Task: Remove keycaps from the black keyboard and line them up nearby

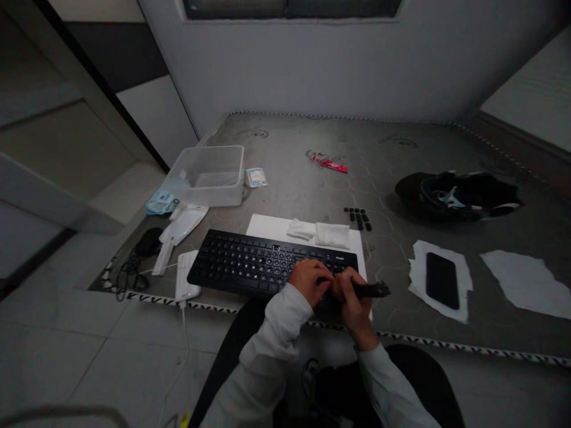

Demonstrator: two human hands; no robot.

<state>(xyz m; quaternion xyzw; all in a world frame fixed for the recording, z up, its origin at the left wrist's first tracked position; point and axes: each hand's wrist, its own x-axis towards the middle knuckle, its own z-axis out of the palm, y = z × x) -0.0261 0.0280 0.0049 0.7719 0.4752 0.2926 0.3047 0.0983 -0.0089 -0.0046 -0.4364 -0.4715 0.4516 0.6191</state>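
Keyboard beneath two close-set hands

The left hand was bent over the keyboard's right part, its fingers curled inward and the thumb drawn near the forefinger; whether they pinched anything could not be told, the tips being too dark and partly hidden. The right hand was closed around a dark tool, gripping it firmly enough that only one end stuck out to the right of the fingers. Its other end was lost between the two hands, which sat just beside each other. Most of the keyboard stretched away to the left of the fingers.

Just beyond the fingertips, a white sheet showed from under the keyboard, bearing a folded white cloth. Past the right fingers, small black keycaps lay grouped on the grey patterned surface. Farther to the right of the fingers, a dark phone rested on white paper. Well off to the left, beyond the fingers, stood a clear plastic box.
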